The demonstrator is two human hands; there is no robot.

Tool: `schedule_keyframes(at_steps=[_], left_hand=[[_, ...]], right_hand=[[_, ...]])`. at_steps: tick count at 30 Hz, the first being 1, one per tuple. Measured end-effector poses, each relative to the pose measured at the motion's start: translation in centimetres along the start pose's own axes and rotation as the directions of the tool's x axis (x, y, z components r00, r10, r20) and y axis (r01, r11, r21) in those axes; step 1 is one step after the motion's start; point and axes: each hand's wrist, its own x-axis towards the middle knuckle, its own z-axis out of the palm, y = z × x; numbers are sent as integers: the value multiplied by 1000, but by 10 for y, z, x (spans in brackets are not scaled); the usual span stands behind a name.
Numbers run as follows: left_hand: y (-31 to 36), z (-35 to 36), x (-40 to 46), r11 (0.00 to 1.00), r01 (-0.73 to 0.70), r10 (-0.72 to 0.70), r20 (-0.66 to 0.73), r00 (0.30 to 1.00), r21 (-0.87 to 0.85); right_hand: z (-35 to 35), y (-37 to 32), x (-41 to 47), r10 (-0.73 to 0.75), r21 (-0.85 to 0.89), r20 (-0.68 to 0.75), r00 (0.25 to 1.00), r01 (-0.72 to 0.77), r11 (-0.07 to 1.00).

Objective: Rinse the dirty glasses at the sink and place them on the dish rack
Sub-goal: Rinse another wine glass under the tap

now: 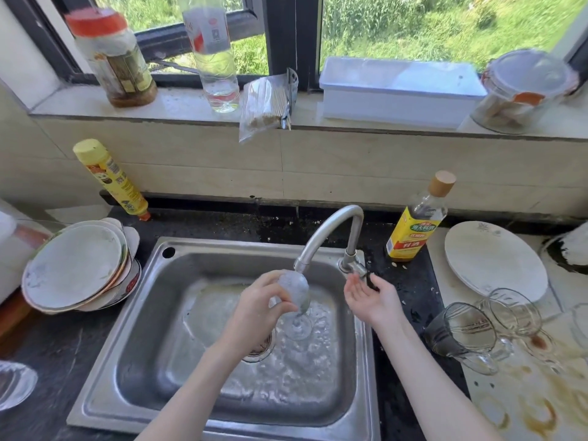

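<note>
Water pools in the sink (133,313) under the faucet (331,230). The left hand (257,307) curls its fingers around a stemmed glass (296,300) beneath the spout. The right hand (372,297) hovers with fingers relaxed, empty. 2 stained glasses (477,329) lie on the right counter.

Dirty glasses (483,329) crowd the right counter; stacked plates (79,268) seemingly block the left.

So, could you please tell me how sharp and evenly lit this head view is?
Head view: daylight from the window lights it evenly; wide-angle bending curves the sill; the jars up there are smeared by blur; the wine glass in the left hand is hazy under running water.
</note>
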Motion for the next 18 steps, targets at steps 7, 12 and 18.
schedule_keyframes(at_steps=[7,12,18], left_hand=[[14,-7,17,998,65,-65,10,998,13],[17,-12,18,993,104,-108,-82,991,-52],[16,-8,11,961,221,-247,-152,957,-169]], right_hand=[[11,-32,-2,-8,109,50,999,2,994],[7,-27,-9,-48,4,107,993,48,999],[-6,26,-54,127,-581,150,980,-16,813]])
